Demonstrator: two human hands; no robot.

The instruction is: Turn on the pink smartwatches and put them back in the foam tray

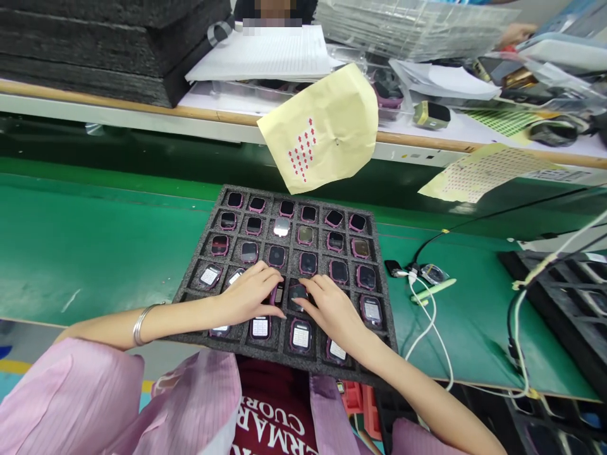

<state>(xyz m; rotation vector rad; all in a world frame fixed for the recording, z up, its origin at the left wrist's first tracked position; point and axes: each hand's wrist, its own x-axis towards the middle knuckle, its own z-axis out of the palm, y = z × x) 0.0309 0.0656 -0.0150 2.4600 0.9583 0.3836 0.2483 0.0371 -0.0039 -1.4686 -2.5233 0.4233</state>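
A dark grey foam tray (pixel 276 357) with square compartments lies in front of me, holding several purple-framed smartwatch bodies. My left hand (pixel 250 292) reaches over its lower middle. Its thumb and fingers close around one watch body (pixel 279 294), which stands tilted in its compartment. Just beside it, my right hand (pixel 329 308) has thumb and fingertips on the edges of a dark-screened watch body (pixel 296 292). In the nearer rows, watches such as this one (pixel 300 335) show lit white screens; most farther ones (pixel 308 262) are dark. My hands partly hide the compartments beneath them.
The tray rests on a green workbench (pixel 95 246). White cables (pixel 429 316) and a light-green tool (pixel 434 289) lie to its right, near another black tray (pixel 564 309). Behind, a shelf holds black foam blocks (pixel 85 57) and papers (pixel 265 57); a yellow sticker sheet (pixel 327 129) hangs over its edge.
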